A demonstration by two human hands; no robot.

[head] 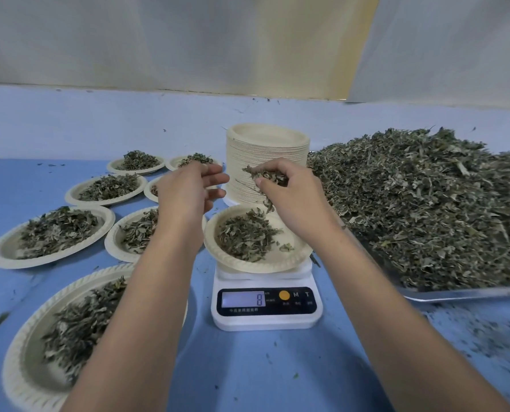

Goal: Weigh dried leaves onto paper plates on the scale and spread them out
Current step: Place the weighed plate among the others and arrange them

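Your right hand (295, 197) is raised over the far rim of the paper plate (277, 263) that sits on the scale (265, 319). Its grip is closed on a clump of dried leaves (265, 173): the thumb and curled fingers pinch the clump, and loose strands hang from it toward the plate. A heap of leaves (245, 239) lies in the well of that plate, with a few pieces apart near its right rim. The display (243, 298) on the scale reads 8.

Your left hand (185, 194) is held level with the right hand, just to its left and apart from it. Its grip is open: the fingers are extended and slightly spread, and they hold nothing. This hand is over the filled plates (7, 248) that lie to the left of the scale; whether it touches any of them cannot be told.

A stack of empty plates (265, 153) stands upright behind the scale, just beyond both hands. To the right of the scale, a metal tray (468, 294) carries a large pile of dried leaves (426, 203). The tray's near left corner lies close to the scale.

The filled plates are set out in rows on the blue bench (248, 367), each holding a spread of leaves. Loose leaf fragments (485, 331) are scattered on the bench, thickest in front of the tray.
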